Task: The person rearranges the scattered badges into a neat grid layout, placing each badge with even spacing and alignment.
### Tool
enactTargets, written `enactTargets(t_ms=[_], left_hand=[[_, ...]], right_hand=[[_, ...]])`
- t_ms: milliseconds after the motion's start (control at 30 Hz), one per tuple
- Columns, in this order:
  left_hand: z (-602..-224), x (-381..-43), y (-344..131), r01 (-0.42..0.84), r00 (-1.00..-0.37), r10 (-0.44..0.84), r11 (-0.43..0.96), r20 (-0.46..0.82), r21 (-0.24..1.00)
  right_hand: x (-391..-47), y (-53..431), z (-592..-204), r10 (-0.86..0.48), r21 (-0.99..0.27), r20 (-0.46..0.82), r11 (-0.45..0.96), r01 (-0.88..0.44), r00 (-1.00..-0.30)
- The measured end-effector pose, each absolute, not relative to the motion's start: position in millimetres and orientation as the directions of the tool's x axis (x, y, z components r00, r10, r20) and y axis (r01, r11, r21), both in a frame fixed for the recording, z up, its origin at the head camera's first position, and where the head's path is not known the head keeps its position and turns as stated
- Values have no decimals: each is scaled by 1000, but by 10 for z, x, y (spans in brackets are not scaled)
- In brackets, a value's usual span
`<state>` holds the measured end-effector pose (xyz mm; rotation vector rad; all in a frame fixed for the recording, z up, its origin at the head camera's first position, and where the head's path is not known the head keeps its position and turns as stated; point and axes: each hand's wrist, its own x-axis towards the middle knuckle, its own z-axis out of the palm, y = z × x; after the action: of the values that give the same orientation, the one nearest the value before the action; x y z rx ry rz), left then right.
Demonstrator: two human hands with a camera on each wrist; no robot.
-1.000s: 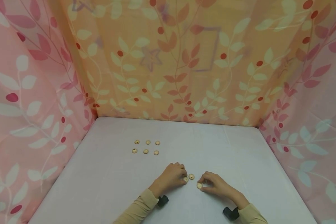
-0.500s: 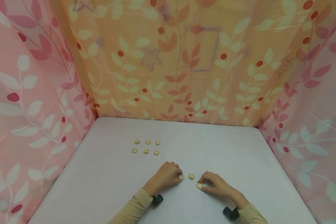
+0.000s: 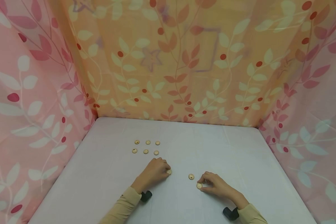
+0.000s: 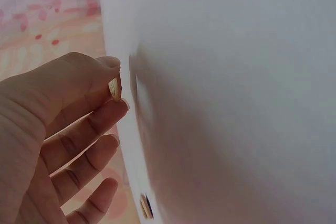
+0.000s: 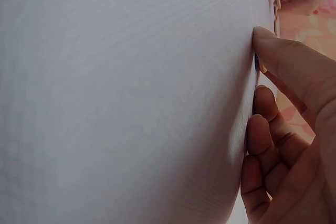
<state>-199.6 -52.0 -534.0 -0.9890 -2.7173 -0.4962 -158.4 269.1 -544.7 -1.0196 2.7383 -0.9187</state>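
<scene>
My left hand [image 3: 154,171] pinches a small round wooden disc [image 3: 169,171] between thumb and fingers. In the left wrist view that disc [image 4: 115,88] is held on edge, a little off the white tabletop, with the other fingers loosely bent. On the right, my right hand [image 3: 217,185] has thumb and forefinger round another wooden disc [image 3: 199,186] at the table surface. The right wrist view shows only a sliver of that disc [image 5: 261,65] behind the thumb. A loose disc [image 3: 191,176] lies between the hands, nearer the right one. The markings on the discs are too small to read.
Several similar discs [image 3: 146,151] lie in two rows on the white table [image 3: 226,149], beyond and left of my left hand. Patterned cloth [image 3: 179,62] walls the table at the back and both sides. A black wrist camera [image 3: 231,213] sits at my right wrist.
My left hand has carried its disc leftward and slightly away from me, away from the loose disc and closer to the rows. The right hand has stayed in place on its disc.
</scene>
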Motion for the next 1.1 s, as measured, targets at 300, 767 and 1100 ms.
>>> enactTargets(t_ms=[300, 767, 1100], left_hand=[[-5325, -2074, -765, 587, -803, 509, 765, 310, 265], [-5355, -2203, -985, 534, -830, 448, 810, 332, 242], [-5345, -2199, -1010, 514, -851, 441, 810, 284, 282]], right_hand=[[-1580, 2703, -5455, -616, -559, 128, 603, -569, -778], [-1588, 2706, -5459, -615, -556, 127, 606, -569, -778], [-1583, 2701, -5443, -616, -547, 136, 607, -577, -776]])
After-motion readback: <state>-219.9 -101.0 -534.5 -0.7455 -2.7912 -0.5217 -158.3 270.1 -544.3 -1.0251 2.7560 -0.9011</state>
